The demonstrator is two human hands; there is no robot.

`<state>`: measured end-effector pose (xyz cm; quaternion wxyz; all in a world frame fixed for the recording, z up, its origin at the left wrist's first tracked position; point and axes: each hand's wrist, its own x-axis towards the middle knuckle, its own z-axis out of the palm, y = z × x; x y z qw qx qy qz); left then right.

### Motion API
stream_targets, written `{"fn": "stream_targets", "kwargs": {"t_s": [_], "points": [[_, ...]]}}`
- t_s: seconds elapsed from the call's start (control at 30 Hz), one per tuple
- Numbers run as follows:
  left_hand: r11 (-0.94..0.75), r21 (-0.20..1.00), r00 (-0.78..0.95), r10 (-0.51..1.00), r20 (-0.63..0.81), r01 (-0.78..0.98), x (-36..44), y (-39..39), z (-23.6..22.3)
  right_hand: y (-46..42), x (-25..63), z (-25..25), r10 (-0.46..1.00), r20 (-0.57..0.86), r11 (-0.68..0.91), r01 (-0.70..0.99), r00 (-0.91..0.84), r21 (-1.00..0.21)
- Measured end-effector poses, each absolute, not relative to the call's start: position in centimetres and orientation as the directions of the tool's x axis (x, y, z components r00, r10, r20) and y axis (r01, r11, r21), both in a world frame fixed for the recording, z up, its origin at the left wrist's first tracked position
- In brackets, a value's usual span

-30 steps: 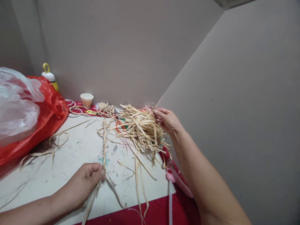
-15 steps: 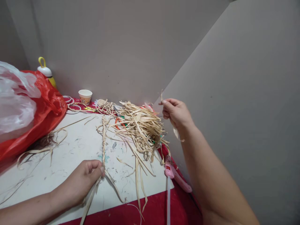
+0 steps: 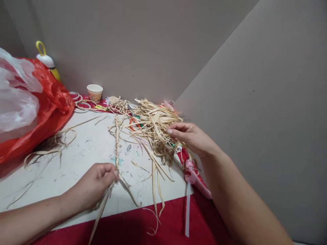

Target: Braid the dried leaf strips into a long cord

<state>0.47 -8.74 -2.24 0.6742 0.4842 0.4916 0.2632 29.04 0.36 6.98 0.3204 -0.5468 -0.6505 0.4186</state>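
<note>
A plain grey back wall (image 3: 158, 37) spans from 10 o'clock round to 1 o'clock, with two tiny dark marks towards 11 o'clock. At 10 o'clock it meets a darker wall section (image 3: 9, 37) along a slanting edge. A second grey wall, the right-hand wall (image 3: 276, 129), fills 2 to 4 o'clock, with one small speck between 2 and 3; the corner seam climbs diagonally from near the centre towards 1 o'clock. From 6 to 9 o'clock stretches a table (image 3: 66, 236) under crimson cloth (image 3: 133, 228), topped by a stained white sheet (image 3: 81, 183). The light is dim and diffuse.
</note>
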Motion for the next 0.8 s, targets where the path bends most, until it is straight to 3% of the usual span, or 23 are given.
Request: {"fn": "stream_targets", "kwargs": {"t_s": [0.1,0.2,0.3,0.43,0.5,0.63,0.7,0.8], "points": [[0.395,0.911,0.398,0.821,-0.409,0.121,0.4,-8.7,-2.1,-1.4,29.2,7.1,0.968,0.02,0.153,0.525,-0.25,-0.837],[0.384,0.916,0.409,0.822,-0.397,0.117,0.3,-8.8,-2.2,-2.4,29.5,6.8,0.947,0.12,0.299,0.679,-0.299,-0.671],[0.389,0.912,0.409,0.817,-0.407,0.132,0.2,-8.8,-2.4,-2.7,30.0,6.2,0.944,0.161,0.327,0.755,-0.288,-0.568],[0.396,0.906,0.402,0.813,-0.421,0.149,0.2,-8.7,-2.5,-2.2,31.0,5.9,0.943,0.315,0.277,0.771,-0.105,-0.573],[0.393,0.908,0.399,0.816,-0.418,0.146,0.3,-8.7,-2.5,-2.0,31.3,6.1,0.94,0.342,0.229,0.71,0.017,-0.666],[0.385,0.913,0.407,0.818,-0.406,0.137,0.2,-8.7,-2.4,-2.4,30.6,6.3,0.975,0.047,-0.009,0.247,0.219,-0.969],[0.382,0.914,0.413,0.817,-0.402,0.134,0.2,-8.7,-2.3,-2.8,29.8,5.8,0.976,-0.107,-0.122,0.068,0.188,-0.99],[0.388,0.912,0.403,0.82,-0.407,0.131,0.2,-8.7,-2.3,-3.2,28.9,3.9,0.972,-0.198,-0.205,0.05,0.127,-0.977]]}}
